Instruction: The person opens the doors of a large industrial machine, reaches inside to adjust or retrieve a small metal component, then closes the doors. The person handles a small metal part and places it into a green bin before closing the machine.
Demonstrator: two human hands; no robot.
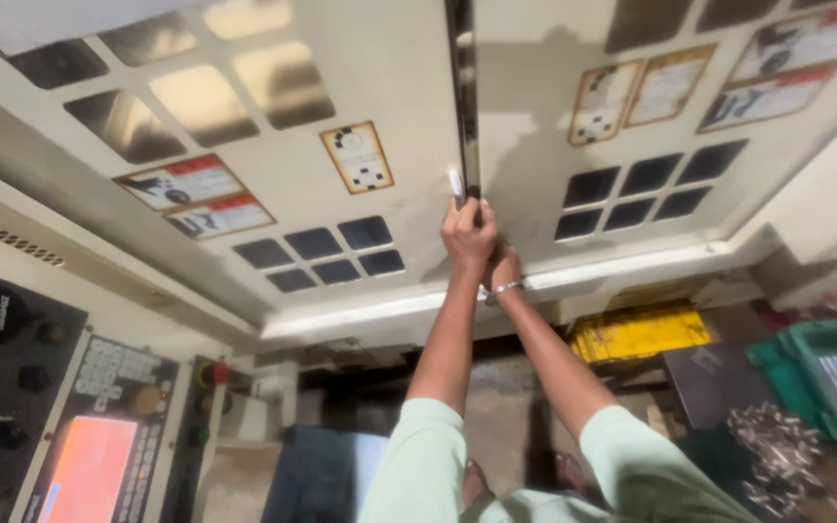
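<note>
Fingers of the left hand (pixel 468 235) were clamped on the door handle (pixel 457 184); the right hand (pixel 504 266), just below, gripped the same machine door (pixel 360 87) edge, fingers hidden.

A factory floor or machine workshop. Large cream-coloured machine doors (pixel 380 145) with small dark window panes (pixel 322 254) and red-and-white warning stickers (pixel 196 194) fill the view. At the left stands a control panel (pixel 79 426) with knobs, push buttons and a glowing orange screen (pixel 89 470). At the right sit a yellow metal block (pixel 636 331), a green plastic crate (pixel 825 373) and a heap of small shiny metal parts (pixel 777 455).
</note>
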